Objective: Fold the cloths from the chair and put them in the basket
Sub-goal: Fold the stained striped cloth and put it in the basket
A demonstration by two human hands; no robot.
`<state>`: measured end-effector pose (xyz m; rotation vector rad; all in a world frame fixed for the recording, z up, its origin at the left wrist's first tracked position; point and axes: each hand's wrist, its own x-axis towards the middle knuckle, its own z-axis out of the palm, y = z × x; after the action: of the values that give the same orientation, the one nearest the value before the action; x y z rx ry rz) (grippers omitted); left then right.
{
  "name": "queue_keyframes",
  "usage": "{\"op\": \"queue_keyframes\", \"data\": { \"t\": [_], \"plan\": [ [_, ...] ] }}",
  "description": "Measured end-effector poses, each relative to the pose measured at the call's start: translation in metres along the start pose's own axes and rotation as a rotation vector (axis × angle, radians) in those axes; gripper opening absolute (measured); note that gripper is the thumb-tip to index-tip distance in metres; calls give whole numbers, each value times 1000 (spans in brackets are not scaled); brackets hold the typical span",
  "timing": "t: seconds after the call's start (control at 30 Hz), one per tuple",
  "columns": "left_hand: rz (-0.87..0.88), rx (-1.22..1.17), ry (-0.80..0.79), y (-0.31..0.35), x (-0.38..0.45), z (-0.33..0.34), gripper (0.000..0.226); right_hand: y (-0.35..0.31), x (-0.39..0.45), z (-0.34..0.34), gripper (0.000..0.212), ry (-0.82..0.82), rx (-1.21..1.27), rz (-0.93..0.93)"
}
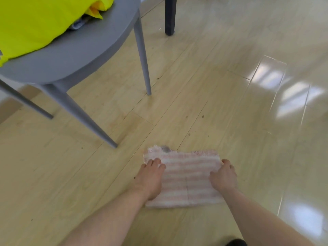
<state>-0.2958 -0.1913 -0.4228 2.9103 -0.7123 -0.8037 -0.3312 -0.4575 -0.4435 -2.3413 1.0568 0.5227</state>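
Cloth, pink-striped, lies flat on the floor beside the chair; your left hand presses fingers spread on its left side; right hand pinches the right edge; align corners before creasing.

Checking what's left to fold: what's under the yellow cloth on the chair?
A grey cloth peeks out beneath the yellow cloth on the chair. Anything further under it is covered.
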Motion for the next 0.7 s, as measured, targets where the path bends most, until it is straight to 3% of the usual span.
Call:
{"op": "queue_keyframes", "data": {
  "t": [0.17,0.27,0.37,0.43,0.53,0.7],
  "plan": [
    [-16,-88,-173,7,-18,22,63,28,-1,10,74,13,162,199],
    [-22,-119,-199,6,-19,20,66,31,0,5,67,-35,295,253],
    [-39,-176,-201,6,-16,13,62,27,-4,-3,35,-93,345,205],
    [-43,-196,-187,6,-16,10,61,17,-9,-12,26,-105,393,172],
    [-63,-225,-153,5,-17,6,62,-4,-11,-22,37,-83,417,113],
    [-112,-252,-79,-2,-26,-8,57,-45,-33,-33,42,-249,320,-70]
  ]
}}
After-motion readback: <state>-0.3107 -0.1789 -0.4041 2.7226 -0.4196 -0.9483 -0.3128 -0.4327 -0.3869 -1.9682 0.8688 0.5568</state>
